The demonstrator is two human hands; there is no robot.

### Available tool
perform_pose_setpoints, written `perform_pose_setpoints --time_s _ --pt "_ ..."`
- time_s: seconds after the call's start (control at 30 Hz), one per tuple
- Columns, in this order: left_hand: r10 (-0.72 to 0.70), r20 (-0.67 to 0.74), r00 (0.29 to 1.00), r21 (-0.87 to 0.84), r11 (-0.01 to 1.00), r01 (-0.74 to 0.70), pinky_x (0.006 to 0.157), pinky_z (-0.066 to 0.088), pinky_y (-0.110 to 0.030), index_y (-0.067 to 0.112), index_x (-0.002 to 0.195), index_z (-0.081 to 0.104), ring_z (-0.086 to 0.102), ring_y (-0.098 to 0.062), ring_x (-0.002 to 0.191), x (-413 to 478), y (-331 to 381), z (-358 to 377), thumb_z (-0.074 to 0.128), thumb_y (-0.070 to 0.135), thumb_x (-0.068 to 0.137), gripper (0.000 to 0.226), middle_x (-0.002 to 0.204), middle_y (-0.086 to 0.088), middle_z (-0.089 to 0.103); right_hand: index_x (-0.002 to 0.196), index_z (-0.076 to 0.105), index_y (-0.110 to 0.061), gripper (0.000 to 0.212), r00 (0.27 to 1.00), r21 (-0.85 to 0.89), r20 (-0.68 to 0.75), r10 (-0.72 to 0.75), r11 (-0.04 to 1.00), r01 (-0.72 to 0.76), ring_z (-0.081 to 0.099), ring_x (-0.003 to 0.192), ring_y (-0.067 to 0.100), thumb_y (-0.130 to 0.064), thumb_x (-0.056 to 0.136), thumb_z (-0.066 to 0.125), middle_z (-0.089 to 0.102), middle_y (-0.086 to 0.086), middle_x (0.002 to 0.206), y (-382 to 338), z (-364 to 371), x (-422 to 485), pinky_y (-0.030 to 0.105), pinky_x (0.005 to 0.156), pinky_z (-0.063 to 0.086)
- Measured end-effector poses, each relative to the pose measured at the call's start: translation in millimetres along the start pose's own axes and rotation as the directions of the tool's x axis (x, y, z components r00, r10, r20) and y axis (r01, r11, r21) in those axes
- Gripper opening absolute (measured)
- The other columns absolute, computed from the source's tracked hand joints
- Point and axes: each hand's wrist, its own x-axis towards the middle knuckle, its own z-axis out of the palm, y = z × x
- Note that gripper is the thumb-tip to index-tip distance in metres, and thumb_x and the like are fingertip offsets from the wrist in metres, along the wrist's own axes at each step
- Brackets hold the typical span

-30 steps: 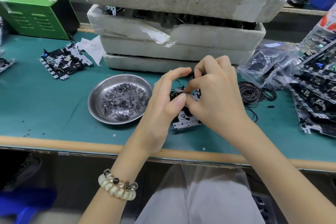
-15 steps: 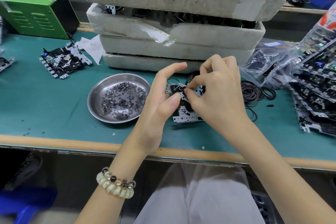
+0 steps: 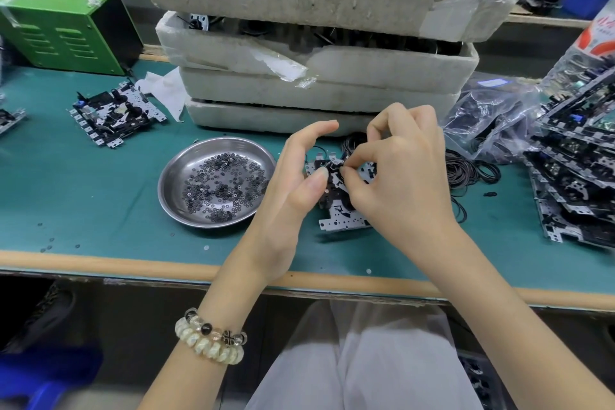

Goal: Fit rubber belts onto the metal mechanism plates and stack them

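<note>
Looked mid-fit to me: the plate (image 3: 342, 226) lay on the green mat (image 3: 100, 196) by the front edge, right hand (image 3: 399, 176) pinching what I took for a belt (image 3: 338, 166) at its top, left hand (image 3: 293, 183) loose-fingered beside it, finished stack (image 3: 572, 176) on the right, loose belts (image 3: 466, 173) waiting.

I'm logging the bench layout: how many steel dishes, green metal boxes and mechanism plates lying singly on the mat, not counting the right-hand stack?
Steel dish: 1
Green metal box: 1
Single mechanism plates: 3 (worked plate, plate left of dish, plate at left edge)
Total: 5
</note>
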Motion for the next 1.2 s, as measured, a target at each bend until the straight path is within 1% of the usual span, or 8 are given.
perform_pose_setpoints --time_s 0.1,0.3,0.43,0.53,0.63,0.73,1.0,1.2 --pt "-0.112 -0.019 0.994 -0.008 0.994 0.112 0.109 0.024 -0.018 0.041 0.121 0.041 0.035 0.019 0.128 11 6 5 0.04 0.043 0.084 0.037 0.131 0.035 0.043 0.063 0.072 -0.007 0.006 0.998 -0.071 -0.055 -0.006 0.997 0.002 0.045 0.09 0.033 -0.008 0.069 0.074 0.049 0.004 0.086 -1 0 -8 0.043 0.072 0.035" --pt "-0.048 -0.066 0.997 0.057 0.997 0.052 0.123 0.023 -0.031 0.023 0.117 0.035 0.035 -0.009 0.133 15 18 13 0.028 0.02 0.078 0.04 0.13 0.006 0.04 0.074 0.076 -0.012 0.013 0.998 -0.26 0.056 0.017 0.966 -0.001 0.046 0.097 0.033 -0.023 0.078 0.071 0.057 0.002 0.093 -1 1 -17 0.039 0.076 0.029" --pt "-0.066 -0.069 0.995 0.054 0.996 0.07 0.123 0.022 -0.031 0.017 0.118 0.035 0.034 -0.01 0.134 14 23 13 0.026 0.018 0.076 0.043 0.132 0.002 0.039 0.107 0.073 -0.026 0.046 0.973 -0.042 0.208 0.102 0.995 -0.095 0.043 0.112 0.027 -0.062 0.082 0.06 0.064 -0.005 0.108 21 -16 -1 0.04 0.095 0.035" --pt "-0.072 -0.076 0.994 0.052 0.996 0.076 0.123 0.023 -0.034 0.016 0.118 0.035 0.034 -0.011 0.132 15 23 14 0.025 0.018 0.076 0.043 0.131 -0.001 0.04 0.141 0.045 -0.034 0.094 0.852 0.261 0.521 -0.058 0.961 -0.094 0.029 0.134 0.008 -0.081 0.061 0.055 0.049 -0.017 0.135 43 -29 -3 0.034 0.113 0.029" --pt "-0.075 -0.082 0.994 0.055 0.995 0.08 0.123 0.022 -0.038 0.014 0.117 0.034 0.034 -0.014 0.134 16 23 15 0.024 0.017 0.075 0.043 0.131 -0.003 0.039 0.152 0.016 -0.039 0.109 0.689 0.29 0.689 -0.223 0.957 0.02 0.007 0.145 0.004 -0.066 0.064 0.074 0.024 -0.021 0.153 57 -23 -12 0.03 0.121 0.014" --pt "-0.073 -0.091 0.993 0.041 0.996 0.077 0.123 0.022 -0.037 0.013 0.117 0.035 0.034 -0.014 0.133 16 22 16 0.024 0.016 0.074 0.044 0.13 -0.003 0.04 0.152 0.019 -0.035 0.105 0.743 0.306 0.612 -0.271 0.947 0.094 0.017 0.141 0.007 -0.047 0.07 0.083 0.03 -0.014 0.15 63 -13 -12 0.026 0.118 0.016" --pt "-0.055 -0.111 0.992 0.038 0.998 0.059 0.123 0.022 -0.03 0.013 0.121 0.039 0.037 -0.013 0.137 13 18 13 0.027 0.02 0.081 0.042 0.132 0.001 0.045 0.145 0.031 -0.043 0.101 0.85 0.313 0.466 -0.247 0.944 0.103 0.044 0.126 0.014 -0.053 0.061 0.085 0.049 -0.011 0.138 57 -14 -12 0.037 0.108 0.036" --pt "0.129 -0.193 0.973 -0.03 0.99 -0.137 0.12 0.028 -0.033 0.027 0.119 0.051 0.044 -0.019 0.137 6 26 34 0.036 0.033 0.079 0.042 0.137 -0.005 0.053 0.143 0.043 -0.032 0.091 0.977 0.421 0.143 -0.16 0.903 0.086 0.047 0.129 0.009 -0.043 0.065 0.088 0.051 -0.017 0.138 83 -74 -25 0.034 0.109 0.038"
